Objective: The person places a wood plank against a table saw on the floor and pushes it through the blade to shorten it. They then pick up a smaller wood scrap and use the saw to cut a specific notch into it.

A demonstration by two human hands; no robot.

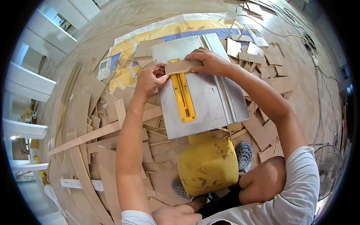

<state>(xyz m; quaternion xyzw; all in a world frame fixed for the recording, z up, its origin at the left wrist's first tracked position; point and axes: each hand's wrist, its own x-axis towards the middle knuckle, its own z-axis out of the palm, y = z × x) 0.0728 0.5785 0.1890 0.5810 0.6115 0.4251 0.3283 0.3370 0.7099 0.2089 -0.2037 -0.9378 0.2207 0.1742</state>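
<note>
A small rectangular piece of brown board (pixel 178 67) is held level between my two hands, over the far end of a table saw's grey metal top (pixel 204 107). My left hand (pixel 150 77) pinches its left end between thumb and curled fingers. At the other end, my right hand (pixel 210 62) grips the board with the thumb on the near side and the fingers over the far edge. Below the board, a yellow insert plate (pixel 184 99) with a long slot runs toward me. The board hides its far part.
Under the saw's near edge is a scuffed yellow housing (pixel 208 165), close to my feet. Board offcuts (pixel 258 129) litter the floor on both sides. A long strip (pixel 93 135) lies to the left. At the lower right stands a fan (pixel 329 165); cables (pixel 315 60) run along the right.
</note>
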